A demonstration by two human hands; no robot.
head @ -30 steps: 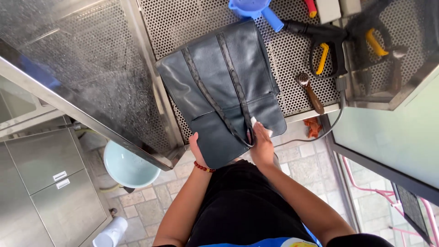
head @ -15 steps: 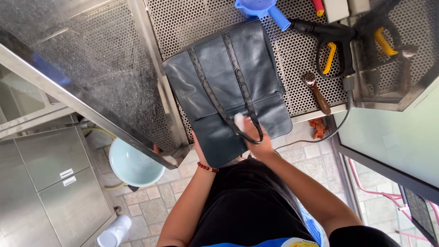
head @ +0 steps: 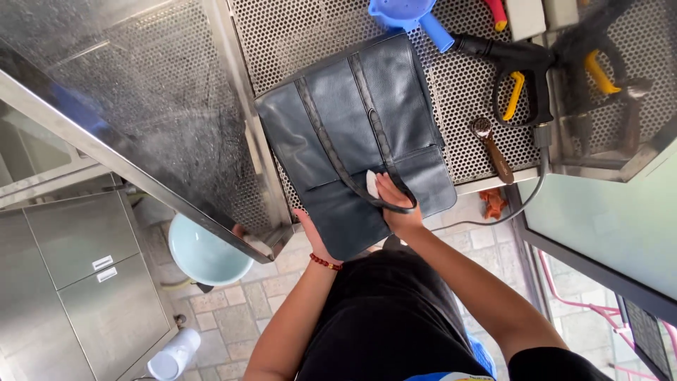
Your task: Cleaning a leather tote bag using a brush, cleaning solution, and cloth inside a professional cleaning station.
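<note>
Right hand [head: 396, 208] slid up dark bag [head: 352, 134]; perforated steel bench [head: 465, 92], tiled floor [head: 233, 310]

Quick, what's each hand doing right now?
Left hand: open, steadying the near edge of the dark leather bag.
Right hand: closed on a small white pad, pressed to the bag.

One dark bag [head: 356, 134]; one spray gun [head: 518, 67]; two hands [head: 395, 204].

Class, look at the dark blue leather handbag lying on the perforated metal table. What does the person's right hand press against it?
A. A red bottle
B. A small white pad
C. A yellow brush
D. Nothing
B: the right hand presses a small white pad onto the dark blue leather handbag, beside its strap.
</note>
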